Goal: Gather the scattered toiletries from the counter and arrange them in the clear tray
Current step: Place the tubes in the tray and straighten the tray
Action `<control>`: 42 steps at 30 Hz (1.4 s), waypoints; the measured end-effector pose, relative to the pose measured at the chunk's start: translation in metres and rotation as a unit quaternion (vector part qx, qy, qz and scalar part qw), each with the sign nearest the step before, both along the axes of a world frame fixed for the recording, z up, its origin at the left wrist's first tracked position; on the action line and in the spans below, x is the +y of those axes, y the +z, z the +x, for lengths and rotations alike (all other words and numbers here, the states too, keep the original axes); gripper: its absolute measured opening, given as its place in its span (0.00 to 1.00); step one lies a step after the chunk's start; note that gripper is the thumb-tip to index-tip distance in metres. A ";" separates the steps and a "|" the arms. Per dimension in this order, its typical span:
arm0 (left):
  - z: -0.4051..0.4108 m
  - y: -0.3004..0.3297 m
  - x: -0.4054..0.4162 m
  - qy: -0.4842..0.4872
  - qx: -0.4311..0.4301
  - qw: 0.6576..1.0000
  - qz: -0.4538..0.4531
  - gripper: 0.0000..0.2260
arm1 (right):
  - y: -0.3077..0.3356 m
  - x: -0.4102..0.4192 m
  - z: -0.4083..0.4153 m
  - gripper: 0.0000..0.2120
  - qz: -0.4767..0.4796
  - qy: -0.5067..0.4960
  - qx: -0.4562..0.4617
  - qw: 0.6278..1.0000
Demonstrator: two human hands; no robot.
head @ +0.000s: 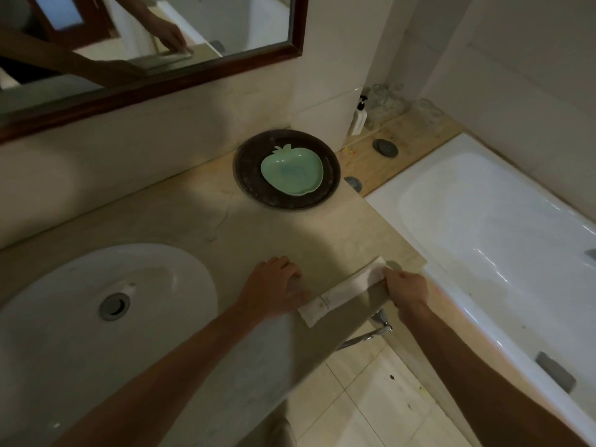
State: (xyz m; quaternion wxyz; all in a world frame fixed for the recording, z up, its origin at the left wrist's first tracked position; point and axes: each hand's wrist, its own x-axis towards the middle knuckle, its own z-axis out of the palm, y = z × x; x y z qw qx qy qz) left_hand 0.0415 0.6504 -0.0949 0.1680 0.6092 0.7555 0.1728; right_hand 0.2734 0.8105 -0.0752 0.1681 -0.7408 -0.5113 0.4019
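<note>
A flat white packet (342,293) lies along the front edge of the beige counter (200,217), partly overhanging it. My right hand (404,285) pinches the packet's right end with curled fingers. My left hand (274,288) rests on the counter at the packet's left end, fingers bent; what lies under its palm is hidden. No clear tray shows in this view. A mint green apple-shaped dish (292,171) sits inside a dark round plate (246,162) at the back of the counter.
A white sink (64,311) fills the left. A white bathtub (483,221) lies to the right, with a white pump bottle (358,119) and glass jars on its wooden ledge. A mirror (161,33) hangs above. A chrome towel bar (367,333) juts out below the counter.
</note>
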 end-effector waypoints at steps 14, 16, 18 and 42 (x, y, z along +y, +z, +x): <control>0.002 0.001 -0.002 -0.074 0.040 0.996 0.012 0.19 | 0.015 0.013 0.010 0.08 0.018 0.234 -0.078 0.969; -0.013 0.004 0.007 -0.049 0.057 0.997 0.027 0.18 | 0.020 -0.001 0.013 0.06 -0.028 0.255 -0.083 0.963; -0.025 0.009 0.018 -0.010 0.074 0.997 0.028 0.15 | 0.022 -0.031 0.014 0.05 -0.079 0.276 -0.073 0.955; 0.030 0.025 -0.066 0.156 0.011 0.981 -0.119 0.29 | 0.030 0.023 -0.148 0.24 0.047 0.462 -0.137 0.875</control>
